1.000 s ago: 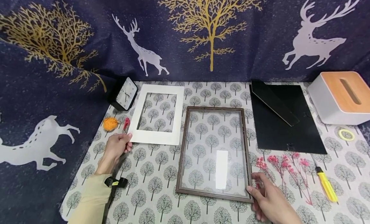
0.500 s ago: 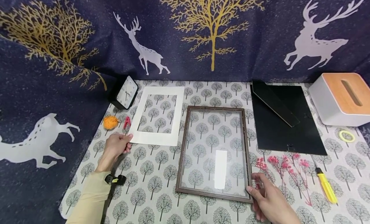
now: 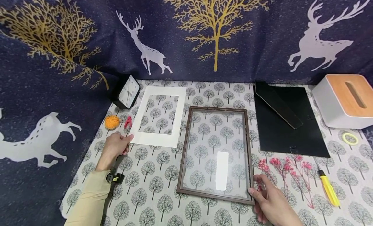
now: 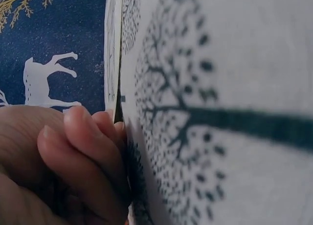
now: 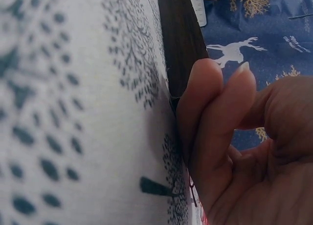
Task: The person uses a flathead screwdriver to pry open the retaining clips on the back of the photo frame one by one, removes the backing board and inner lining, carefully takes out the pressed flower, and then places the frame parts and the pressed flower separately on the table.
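A white picture mat (image 3: 155, 139) with a rectangular opening lies at the back left of the table. In the head view, my left hand (image 3: 116, 144) pinches its lower left corner between thumb and fingers. A brown picture frame (image 3: 215, 197) with a clear glossy pane lies flat in the middle. My right hand (image 3: 272, 200) grips its lower right corner, thumb on the rim. In the right wrist view the dark frame edge (image 5: 183, 44) runs up to my curled fingers. The left wrist view shows the mat's thin edge (image 4: 118, 54) beside my bent fingers.
A black backing board (image 3: 287, 135) with a stand leg and a tissue box (image 3: 344, 96) sit back right. Pink dried flowers (image 3: 287, 164), a yellow craft knife (image 3: 329, 188) and a tape ring (image 3: 350, 139) lie right. A clock (image 3: 128, 91), orange yarn (image 3: 112, 122) and a red clip (image 3: 128, 122) stand left.
My left hand and the mat's lower edge have shifted slightly left, so the mat sits a little skewed compared with before. My right hand and the picture frame stay in place.
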`<state>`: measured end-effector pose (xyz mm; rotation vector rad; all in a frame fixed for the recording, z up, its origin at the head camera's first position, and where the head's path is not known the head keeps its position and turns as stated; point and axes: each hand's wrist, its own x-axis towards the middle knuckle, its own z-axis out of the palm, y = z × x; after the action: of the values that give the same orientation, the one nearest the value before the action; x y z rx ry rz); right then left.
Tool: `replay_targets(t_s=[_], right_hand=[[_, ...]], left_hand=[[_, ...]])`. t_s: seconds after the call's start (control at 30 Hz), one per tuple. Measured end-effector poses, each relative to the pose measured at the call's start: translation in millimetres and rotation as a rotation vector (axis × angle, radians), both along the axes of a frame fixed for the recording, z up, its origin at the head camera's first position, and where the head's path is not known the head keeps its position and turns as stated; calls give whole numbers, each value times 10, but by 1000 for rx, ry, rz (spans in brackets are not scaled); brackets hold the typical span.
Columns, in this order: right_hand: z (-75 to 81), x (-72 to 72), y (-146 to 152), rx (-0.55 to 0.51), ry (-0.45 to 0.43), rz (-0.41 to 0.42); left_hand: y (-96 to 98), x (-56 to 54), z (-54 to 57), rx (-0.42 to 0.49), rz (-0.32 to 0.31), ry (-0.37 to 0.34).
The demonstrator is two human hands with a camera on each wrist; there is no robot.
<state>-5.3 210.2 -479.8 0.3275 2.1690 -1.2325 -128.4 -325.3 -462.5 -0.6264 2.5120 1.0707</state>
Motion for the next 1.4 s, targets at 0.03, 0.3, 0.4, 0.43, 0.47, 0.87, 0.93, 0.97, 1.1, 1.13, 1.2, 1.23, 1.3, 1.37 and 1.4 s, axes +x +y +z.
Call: replay_targets(t_s=[0.03, 0.3, 0.4, 0.43, 0.47, 0.87, 0.93, 0.97, 1.1, 1.13, 1.2, 1.23, 1.3, 1.37, 1.4], right_hand=[[1, 1, -2, -1, -1, -1], [13, -11, -13, 6, 0, 12], [17, -15, -11, 5, 2, 18], [18, -15, -9, 2, 2, 18], [18, -14, -6, 2, 3, 18], [-9, -72, -9, 161, 101, 135], [-14, -88, -8, 232, 147, 180], [-14, -93, -8, 252, 158, 192], [-16, -92, 2, 252, 151, 205], [-18, -90, 2, 248, 149, 206], [-26, -87, 5, 238, 155, 212], [-28, -87, 4, 234, 155, 213], [-29, -88, 0, 219, 143, 208], [-28, -90, -1, 206, 137, 205], [-25, -89, -1, 201, 134, 204]], left_hand=[[-9, -1, 0, -35, -20, 4], [-62, -9, 2, -216, -126, 22], [-63, 0, 19, -218, -134, 14], [-63, 3, 16, -215, -132, 14], [-64, 4, 14, -212, -128, 15], [-64, -15, 16, -236, -140, -12], [-48, -20, 29, -229, -146, -21], [-36, -22, 36, -225, -145, -22], [-52, -33, 3, -228, -151, -11], [-58, -31, -3, -227, -150, -8], [-90, -26, -26, -215, -153, 1], [-105, -20, -37, -204, -152, 7], [-132, -16, -78, -201, -152, 20], [-116, -6, -49, -199, -164, 24], [-114, -4, -44, -207, -172, 29]])
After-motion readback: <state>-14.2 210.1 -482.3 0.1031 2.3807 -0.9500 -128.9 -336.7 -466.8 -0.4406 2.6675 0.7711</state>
